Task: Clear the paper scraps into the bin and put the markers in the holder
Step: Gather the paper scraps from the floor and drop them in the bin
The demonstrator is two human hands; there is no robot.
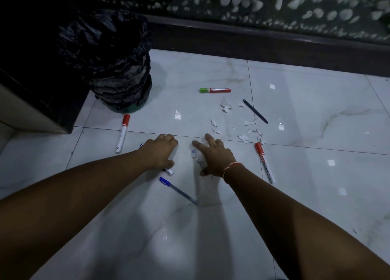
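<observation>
On the pale tiled floor point(211, 68), the right hand point(215, 157) lies open, raking paper scraps point(247, 129) together, left hand point(160, 150) curled over a marker, bin point(118, 68) left of both.

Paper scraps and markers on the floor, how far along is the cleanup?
Nothing looks done. The right hand is gathering scraps; the left hand rests on a marker. Left: the loose scraps, two red-capped markers, the pens, still outside the lined bin. No holder shows.
</observation>
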